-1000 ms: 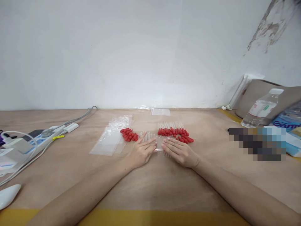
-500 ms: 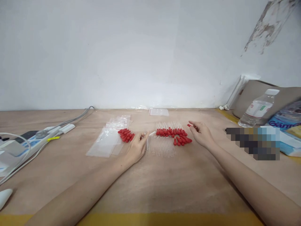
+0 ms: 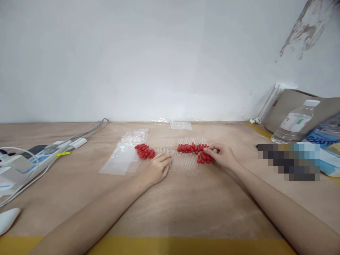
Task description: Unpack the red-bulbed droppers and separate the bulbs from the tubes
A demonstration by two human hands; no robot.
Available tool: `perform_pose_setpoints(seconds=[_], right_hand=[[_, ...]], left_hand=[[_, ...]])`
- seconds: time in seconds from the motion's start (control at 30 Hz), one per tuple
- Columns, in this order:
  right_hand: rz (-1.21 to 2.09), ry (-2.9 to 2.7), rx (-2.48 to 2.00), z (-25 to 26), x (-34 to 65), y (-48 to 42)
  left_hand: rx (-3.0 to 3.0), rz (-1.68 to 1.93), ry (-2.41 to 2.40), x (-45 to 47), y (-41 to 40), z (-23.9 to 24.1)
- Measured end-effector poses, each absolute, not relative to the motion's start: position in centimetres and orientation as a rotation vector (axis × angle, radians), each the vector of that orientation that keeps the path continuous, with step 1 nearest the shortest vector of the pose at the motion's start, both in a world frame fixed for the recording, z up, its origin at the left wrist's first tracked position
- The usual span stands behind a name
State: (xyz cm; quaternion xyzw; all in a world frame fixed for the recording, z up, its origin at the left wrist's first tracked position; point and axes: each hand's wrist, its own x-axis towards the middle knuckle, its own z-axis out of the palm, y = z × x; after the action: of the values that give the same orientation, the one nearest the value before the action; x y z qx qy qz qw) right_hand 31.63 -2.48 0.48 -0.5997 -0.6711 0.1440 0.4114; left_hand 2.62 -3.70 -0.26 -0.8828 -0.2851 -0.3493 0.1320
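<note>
A row of clear glass dropper tubes (image 3: 184,165) lies on the wooden table (image 3: 180,209) in front of me. Behind it lie assembled droppers with red bulbs (image 3: 191,147). A loose heap of red rubber bulbs (image 3: 145,151) sits to the left. My left hand (image 3: 158,167) is curled at the left end of the tube row, fingertips pinching one clear tube. My right hand (image 3: 222,156) rests at the right end of the red-bulb pile, fingers pinched on a red bulb there.
Small clear zip bags (image 3: 122,158) lie left of the bulbs, another bag (image 3: 181,125) near the wall. A power strip with cables (image 3: 39,156) is at the left, a water bottle (image 3: 293,122), cardboard and packages at the right. A white object (image 3: 7,219) lies at the near left.
My right hand swung out to the right with a red piece, then came back down onto the red-bulb pile. My left hand lifted off the tube row and curled onto one tube.
</note>
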Motion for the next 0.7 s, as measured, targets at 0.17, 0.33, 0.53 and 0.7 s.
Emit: perform_pose_setpoints(seconds=[0.17, 0.33, 0.53, 0.7], right_hand=[[0.317, -1.557, -1.639, 1.0, 32.7, -1.1], [0.324, -1.713, -1.797, 1.7, 31.8, 0.2], [0.33, -1.811, -1.991, 2.8, 30.4, 0.9], [0.067, -1.967, -2.079, 3.4, 29.5, 0.1]], left_hand=[[-2.593, -0.92, -0.805, 2.8, -3.6, -0.8], [-2.666, -0.77, -0.835, 3.0, -4.2, -0.3], [-2.68, -0.671, -0.978, 2.9, -4.4, 0.6], [-2.778, -0.52, -1.01, 2.6, -4.4, 1.4]])
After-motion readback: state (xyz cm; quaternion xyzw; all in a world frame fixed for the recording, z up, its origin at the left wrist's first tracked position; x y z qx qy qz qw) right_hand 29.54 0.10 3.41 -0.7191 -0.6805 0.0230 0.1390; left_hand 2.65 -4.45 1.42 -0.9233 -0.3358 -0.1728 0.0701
